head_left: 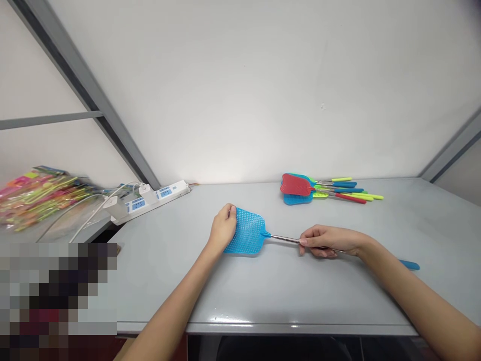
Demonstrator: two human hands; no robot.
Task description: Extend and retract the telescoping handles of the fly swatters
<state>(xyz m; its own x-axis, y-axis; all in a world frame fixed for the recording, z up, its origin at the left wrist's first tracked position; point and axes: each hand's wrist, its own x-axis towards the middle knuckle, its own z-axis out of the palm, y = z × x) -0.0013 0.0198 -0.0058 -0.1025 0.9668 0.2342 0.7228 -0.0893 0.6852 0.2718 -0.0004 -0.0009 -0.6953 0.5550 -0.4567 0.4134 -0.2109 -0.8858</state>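
A blue fly swatter with a thin metal rod lies across the space between my hands, just above or on the grey table. My left hand grips the outer edge of its perforated head, thumb on top. Around the metal rod, my right hand is closed, thumb and fingers pinching it. The blue handle end shows beyond my right forearm, which hides part of the rod. Toward the wall lies a pile of fly swatters, a red swatter on top of blue and yellow-green ones.
A white power strip with plugged-in adapters and white cables lies at the left by the wall. Further left are plastic-wrapped colourful items, blurred. The grey table ends at a front edge near me. A pixelated patch covers the lower left.
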